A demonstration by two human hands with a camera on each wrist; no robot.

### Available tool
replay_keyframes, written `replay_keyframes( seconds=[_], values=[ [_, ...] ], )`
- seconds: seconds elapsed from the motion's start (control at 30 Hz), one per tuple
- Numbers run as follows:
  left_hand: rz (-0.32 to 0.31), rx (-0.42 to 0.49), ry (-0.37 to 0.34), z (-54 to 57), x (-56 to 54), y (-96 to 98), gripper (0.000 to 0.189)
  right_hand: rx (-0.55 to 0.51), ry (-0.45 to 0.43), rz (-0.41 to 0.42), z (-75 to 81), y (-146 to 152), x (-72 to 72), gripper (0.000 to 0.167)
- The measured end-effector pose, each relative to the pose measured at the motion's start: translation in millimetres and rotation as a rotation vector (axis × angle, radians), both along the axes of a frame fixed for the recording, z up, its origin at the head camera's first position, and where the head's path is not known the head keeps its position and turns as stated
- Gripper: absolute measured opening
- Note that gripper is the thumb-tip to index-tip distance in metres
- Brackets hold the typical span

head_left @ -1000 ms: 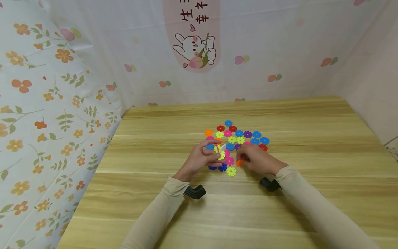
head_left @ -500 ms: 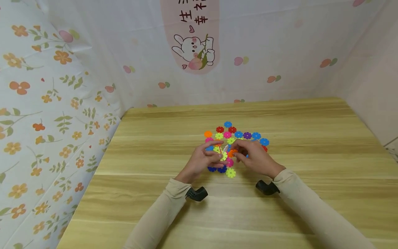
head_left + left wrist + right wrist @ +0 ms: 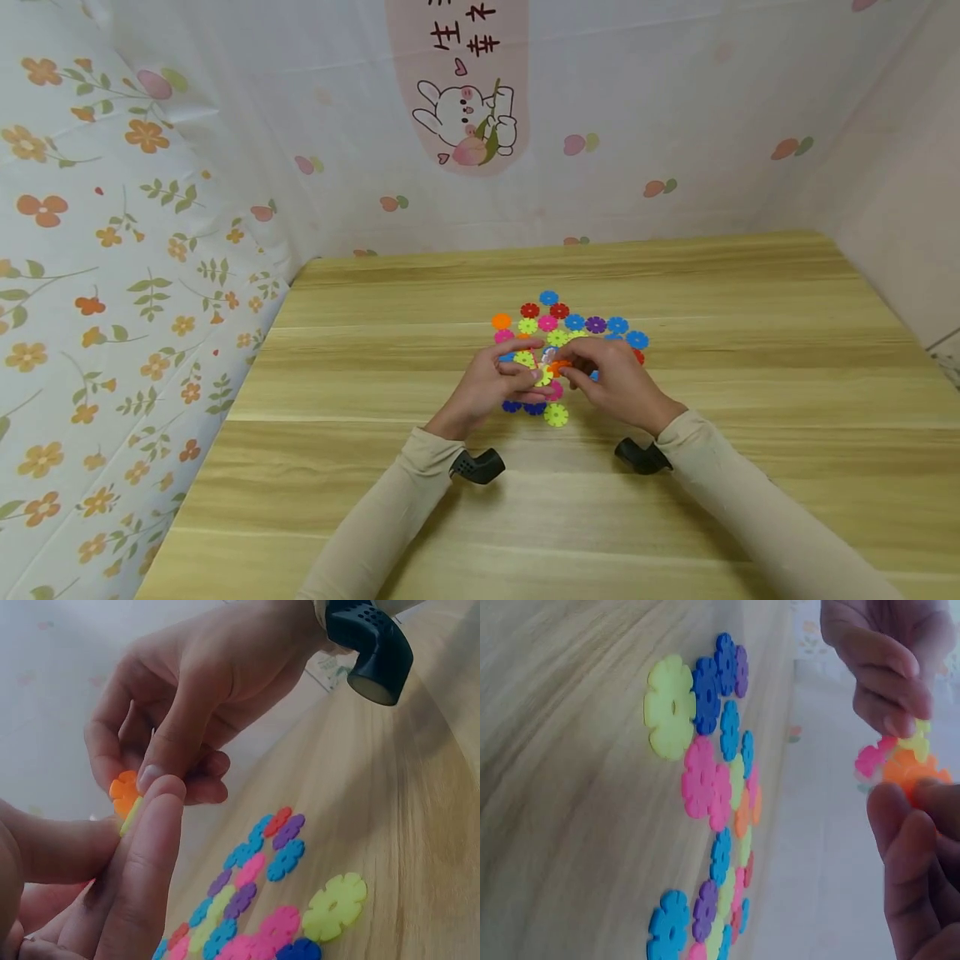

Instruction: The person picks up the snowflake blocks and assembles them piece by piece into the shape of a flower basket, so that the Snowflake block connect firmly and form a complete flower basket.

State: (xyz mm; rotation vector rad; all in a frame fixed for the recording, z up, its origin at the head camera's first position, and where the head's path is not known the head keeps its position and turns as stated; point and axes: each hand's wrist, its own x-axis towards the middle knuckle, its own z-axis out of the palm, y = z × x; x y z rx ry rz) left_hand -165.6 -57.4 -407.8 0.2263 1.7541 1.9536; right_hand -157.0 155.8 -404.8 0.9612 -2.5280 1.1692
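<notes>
My left hand [image 3: 491, 385] pinches a yellow-green snowflake disc [image 3: 920, 741] between thumb and fingers, above the table. A pink disc [image 3: 871, 759] and a whitish one [image 3: 549, 356] sit close to it; fingers partly hide how they join. With thumb and fingertips my right hand [image 3: 618, 379] holds an orange snowflake disc [image 3: 122, 793]. In the left wrist view, the orange disc's edge meets the yellow-green disc's edge; whether their slots interlock I cannot tell.
Several loose snowflake discs lie flat beneath and beyond the hands, among them a yellow-green one [image 3: 557, 415] nearest me and a blue one [image 3: 549, 297] farthest off. The wooden table [image 3: 390, 333] ends at a patterned cloth [image 3: 337, 167] behind and at left.
My right hand has lifted the orange disc from the table's right side and brought it leftward to the yellow-green disc. The left hand has stayed nearly in place.
</notes>
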Motion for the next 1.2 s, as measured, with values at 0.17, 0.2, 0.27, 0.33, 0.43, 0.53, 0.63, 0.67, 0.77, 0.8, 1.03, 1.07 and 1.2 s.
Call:
replay_keyframes(
  seconds=[0.17,0.2,0.27,0.33,0.43,0.53,0.63,0.67,0.77,0.8,1.03,1.07,1.2],
  values=[
    [-0.002,0.009,-0.014,2.9,0.8,2.2,0.048,-0.001,0.047,-0.004,-0.6,-3,1.7,0.016],
    [-0.002,0.006,-0.016,3.2,0.7,2.1,0.048,0.001,0.052,-0.003,-0.1,-3,1.9,0.016],
    [-0.004,0.004,-0.017,2.7,0.1,1.2,0.047,-0.001,0.051,0.001,0.5,-4,1.8,0.016],
    [-0.007,-0.001,-0.018,2.1,-0.1,-0.4,0.046,-0.004,0.035,0.007,0.9,-4,1.6,0.016],
    [-0.015,-0.018,-0.016,-0.5,-0.7,-3.3,0.043,-0.006,-0.009,0.010,-0.9,-3,0.4,0.017],
    [-0.022,-0.048,-0.018,-3.7,-0.6,-5.9,0.040,-0.012,-0.045,0.003,-3.7,-1,-0.6,0.018],
    [-0.044,-0.068,-0.006,-6.4,-0.8,-7.4,0.039,-0.035,-0.084,0.003,-5.5,1,-1.6,0.017],
    [-0.056,-0.068,-0.002,-6.8,-0.8,-7.7,0.040,-0.049,-0.103,0.007,-5.4,2,-1.7,0.018],
    [-0.111,-0.066,0.017,-7.9,-1.6,-7.9,0.045,-0.090,-0.180,0.018,-4.2,4,-2.0,0.018],
    [-0.130,-0.063,0.019,-8.1,-1.7,-7.9,0.048,-0.102,-0.205,0.021,-3.6,4,-2.2,0.018],
    [-0.177,-0.080,0.057,-8.0,-0.4,-6.5,0.062,-0.135,-0.303,0.011,-0.2,5,-3.2,0.016],
    [-0.174,-0.083,0.068,-7.9,-0.1,-6.2,0.062,-0.136,-0.311,0.008,-0.3,5,-3.2,0.016],
    [-0.168,-0.066,0.083,-7.6,0.6,-5.7,0.058,-0.133,-0.325,-0.001,-1.8,6,-3.7,0.014]
  ],
)
